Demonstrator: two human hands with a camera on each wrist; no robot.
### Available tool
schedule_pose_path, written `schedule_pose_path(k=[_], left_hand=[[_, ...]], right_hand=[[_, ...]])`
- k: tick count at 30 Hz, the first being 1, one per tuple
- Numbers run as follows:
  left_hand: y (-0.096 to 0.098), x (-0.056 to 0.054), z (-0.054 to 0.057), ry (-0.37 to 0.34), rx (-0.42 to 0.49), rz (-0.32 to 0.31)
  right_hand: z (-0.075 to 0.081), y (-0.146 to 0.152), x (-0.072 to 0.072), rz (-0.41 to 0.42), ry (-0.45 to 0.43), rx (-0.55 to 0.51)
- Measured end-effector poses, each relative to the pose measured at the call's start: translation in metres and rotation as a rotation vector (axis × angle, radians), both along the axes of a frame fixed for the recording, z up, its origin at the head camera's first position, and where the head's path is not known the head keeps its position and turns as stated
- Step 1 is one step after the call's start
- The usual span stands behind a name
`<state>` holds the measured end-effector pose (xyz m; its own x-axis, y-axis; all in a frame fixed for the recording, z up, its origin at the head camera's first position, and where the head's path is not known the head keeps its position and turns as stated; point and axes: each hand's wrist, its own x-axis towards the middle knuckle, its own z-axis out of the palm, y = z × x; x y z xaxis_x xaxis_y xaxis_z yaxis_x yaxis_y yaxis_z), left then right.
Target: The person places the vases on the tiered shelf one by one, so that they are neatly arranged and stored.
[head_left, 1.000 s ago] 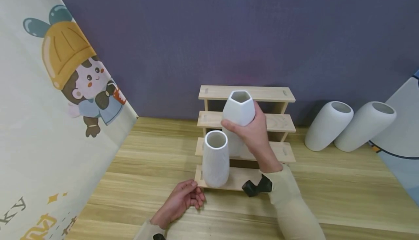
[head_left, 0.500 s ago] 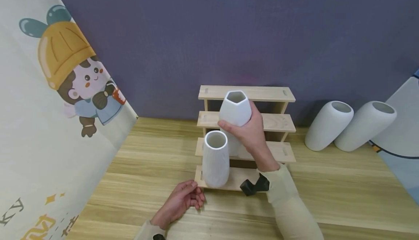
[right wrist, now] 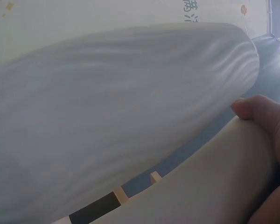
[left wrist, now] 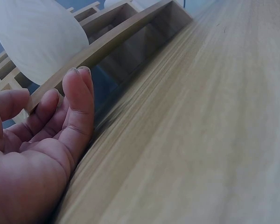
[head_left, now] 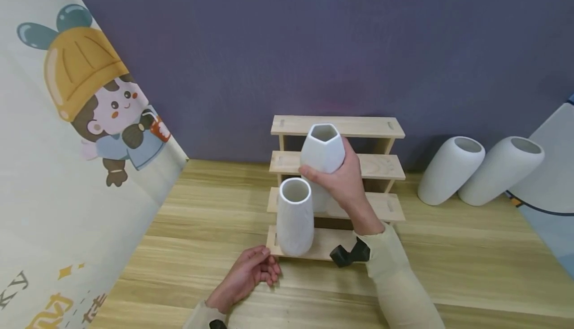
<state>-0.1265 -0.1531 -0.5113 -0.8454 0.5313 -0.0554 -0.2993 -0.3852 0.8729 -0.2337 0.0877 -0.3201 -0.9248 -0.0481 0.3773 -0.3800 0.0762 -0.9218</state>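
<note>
A white vase (head_left: 322,154) with a five-sided mouth is upright in my right hand (head_left: 343,182), thumb and fingers wrapped round its upper body. Its lower part overlaps the second step up of a wooden stepped shelf (head_left: 350,237). On the lowest step, at the left, stands a white ribbed vase (head_left: 295,222) with a round mouth; it fills much of the right wrist view. My left hand (head_left: 253,271) pinches the front left corner of that step: in the left wrist view the thumb (left wrist: 11,101) lies at the board's top edge, with curled fingers under it.
To the right of the shelf, two white vases with slanted bodies, a nearer-left one (head_left: 448,174) and one farther right (head_left: 500,174), stand side by side on the wood-grain table (head_left: 193,229). A dark blue wall (head_left: 314,45) rises behind, with a printed sheet (head_left: 40,179) along the left.
The right hand has shifted slightly left with the five-sided vase, then held nearly still. The left hand stays at the shelf's corner.
</note>
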Motion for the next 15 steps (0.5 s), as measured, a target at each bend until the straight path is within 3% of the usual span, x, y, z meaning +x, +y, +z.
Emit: schedule_pose_path(k=[15], left_hand=[[0.0, -0.001, -0.002, 0.004, -0.002, 0.003]], right_hand=[[-0.002, 0.013, 0.002, 0.079, -0.049, 0.007]])
